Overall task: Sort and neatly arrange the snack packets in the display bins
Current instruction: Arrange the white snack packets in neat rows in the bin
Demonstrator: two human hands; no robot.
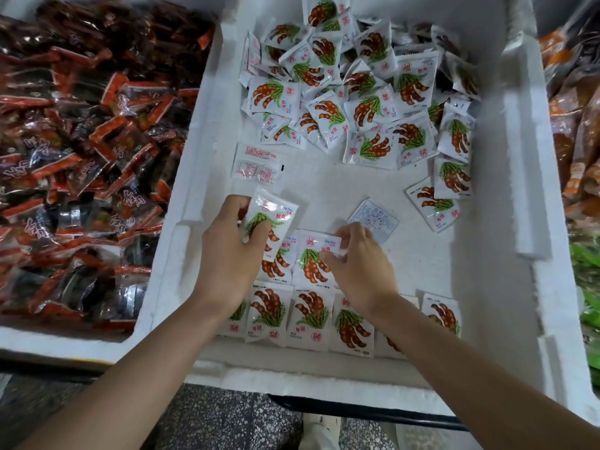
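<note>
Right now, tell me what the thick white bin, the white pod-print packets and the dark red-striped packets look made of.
Thick white bin: probably expanded foam, matte; grainy, chipped walls.
White pod-print packets: glossy plastic film, likely; glare and zigzag-cut edges.
Dark red-striped packets: clear shiny film, seemingly; crinkles and highlights.

bare left hand [227,254], bare right hand [360,267]; white shoe [319,431]

Soft, even overhead light here, bright on the white foam bin [526,222], shadows faint. Glare flashes off the red packets [81,141] at left, and the wide lens bows and blurs the far right edge.
</note>
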